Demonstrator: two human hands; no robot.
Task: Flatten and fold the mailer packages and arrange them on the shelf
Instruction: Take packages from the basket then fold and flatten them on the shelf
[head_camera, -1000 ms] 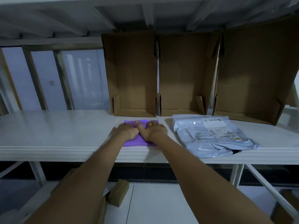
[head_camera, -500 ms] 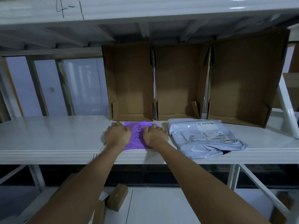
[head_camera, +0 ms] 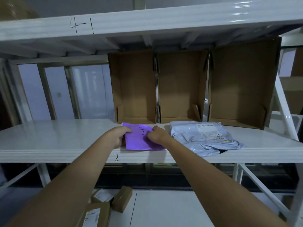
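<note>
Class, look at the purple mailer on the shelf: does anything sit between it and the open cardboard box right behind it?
Nothing visible does. The purple mailer lies flat under the left hand and right hand, its far edge almost at the mouth of the leftmost cardboard box. The grey mailer lies off to the right, beside that path.

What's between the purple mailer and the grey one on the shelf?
Nothing: the head view shows only a narrow strip of bare white shelf between the purple mailer and the grey mailer.
</note>
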